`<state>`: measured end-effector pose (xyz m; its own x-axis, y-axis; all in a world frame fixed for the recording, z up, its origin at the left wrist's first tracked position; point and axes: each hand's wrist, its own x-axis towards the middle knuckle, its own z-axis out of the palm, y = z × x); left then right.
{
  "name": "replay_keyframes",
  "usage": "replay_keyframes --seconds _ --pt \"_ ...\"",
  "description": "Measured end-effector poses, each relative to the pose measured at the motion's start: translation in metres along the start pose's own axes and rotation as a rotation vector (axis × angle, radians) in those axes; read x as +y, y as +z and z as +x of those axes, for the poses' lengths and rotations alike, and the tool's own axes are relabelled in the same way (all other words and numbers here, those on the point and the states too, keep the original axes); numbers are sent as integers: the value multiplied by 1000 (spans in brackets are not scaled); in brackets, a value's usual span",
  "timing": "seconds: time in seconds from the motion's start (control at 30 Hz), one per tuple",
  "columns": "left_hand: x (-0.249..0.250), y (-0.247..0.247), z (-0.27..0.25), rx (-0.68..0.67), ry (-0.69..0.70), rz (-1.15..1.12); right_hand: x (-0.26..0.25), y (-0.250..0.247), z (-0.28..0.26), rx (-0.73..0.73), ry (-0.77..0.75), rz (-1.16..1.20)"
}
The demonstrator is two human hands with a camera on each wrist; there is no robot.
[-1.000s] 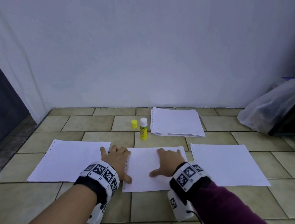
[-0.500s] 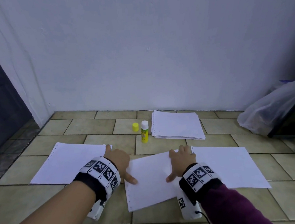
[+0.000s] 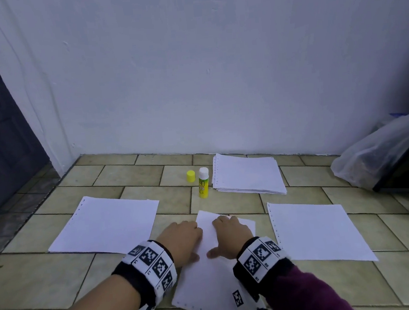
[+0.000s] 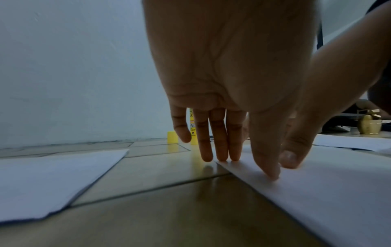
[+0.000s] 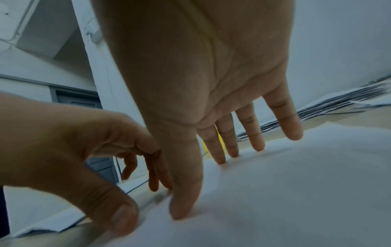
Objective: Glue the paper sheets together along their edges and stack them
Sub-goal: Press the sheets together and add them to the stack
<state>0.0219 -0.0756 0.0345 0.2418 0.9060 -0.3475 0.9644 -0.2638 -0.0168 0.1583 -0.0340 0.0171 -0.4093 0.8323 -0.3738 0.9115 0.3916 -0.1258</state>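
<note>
Both your hands lie flat, fingers straight, on the middle sheet (image 3: 209,273), which sits turned at an angle on the floor (image 3: 48,279) between the left sheet (image 3: 105,222) and the right sheet (image 3: 316,231). The left hand (image 3: 181,241) presses near its left edge, with some fingertips (image 4: 220,157) at the border or already on the tile. The right hand (image 3: 230,236) presses further inside, its fingers (image 5: 257,145) spread on the paper. Neither hand grips anything.

I think the main risk is the sheet sliding away. The tile looks smooth and shiny, and the paper is light, so uneven pressure can turn it more than you want. If one hand pushes harder, the paper between your hands may buckle and crease.

The glue stick (image 3: 203,182) stands open near the paper stack (image 3: 247,175), its cap (image 3: 190,176) beside it. A reach forward could knock it over, and the open glue may dry. I cannot tell if any edge already carries glue; if so, a careless slide would smear it.
</note>
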Motion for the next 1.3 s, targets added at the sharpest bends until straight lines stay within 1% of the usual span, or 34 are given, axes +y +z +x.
replay_keyframes --seconds 0.1,0.17,0.23,0.3,0.43,0.57,0.77,0.9,0.97,1.07,1.13,1.2,1.3 --pt "-5 -1 -2 4 -32 -12 -9 0 2 -25 -68 -37" --pt "-11 3 0 6 -81 -26 -15 -1 6 -57 -117 -16" --pt "-18 10 1 -41 -126 -50 -19 -2 10 -91 -160 -3" --pt "-23 17 2 -102 -136 -45 -25 -5 14 -122 -192 -4" --pt "-26 25 4 -137 -142 -79 -36 -6 15 -133 -255 53" --pt "-24 25 7 -190 -164 -34 -22 -10 12 -92 -174 102" --pt "-25 26 6 -180 -158 -33 30 -18 15 -62 25 139" --pt "-25 23 6 -187 -145 -12 34 -17 17 -41 48 118" --pt "-26 19 7 -165 -138 -13 29 -15 18 -24 42 84" --pt "-30 11 7 -43 -141 -8 19 -15 15 6 80 -55" --pt "-30 6 7 13 -156 27 12 -15 12 4 99 -138" --pt "-28 4 5 43 -160 45 4 -13 12 -21 72 -138" --pt "-25 11 5 81 -81 -59 -7 -8 13 -54 -22 -32"
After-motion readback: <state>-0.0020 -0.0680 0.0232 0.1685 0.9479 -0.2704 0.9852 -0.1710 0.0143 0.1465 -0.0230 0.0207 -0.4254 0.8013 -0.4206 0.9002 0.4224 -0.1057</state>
